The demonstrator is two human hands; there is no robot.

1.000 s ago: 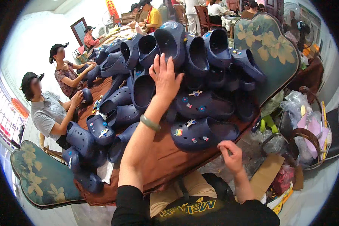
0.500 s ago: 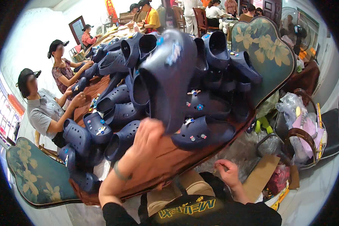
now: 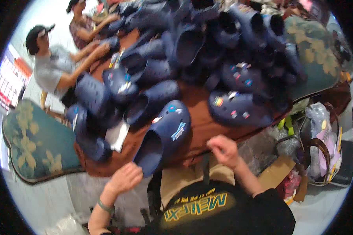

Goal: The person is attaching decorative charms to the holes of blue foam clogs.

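Head cam looks down on a brown table [image 3: 208, 129] buried under dark blue clogs. My left hand [image 3: 123, 178] is curled around the heel end of one navy clog [image 3: 164, 135], gripping it right at the table's near edge, so the heel hangs just off the edge while the toe points up over the tabletop. That clog has a few small coloured charms stuck on its top. My right hand [image 3: 223, 150] sits just to the right of it, also at the near edge, fingers pinched together; can't tell if anything's actually between them, too small and blurry. Another clog with charms [image 3: 239, 107] lies near the table's right edge, and a big pile of clogs [image 3: 208, 43] fills the far side. At the far left, a person in a grey shirt and cap [image 3: 51, 64] has a hand on the shoes too. Green flowered cushion [image 3: 35, 145] sits off the table's left edge, bags [image 3: 321, 141] off to the right.
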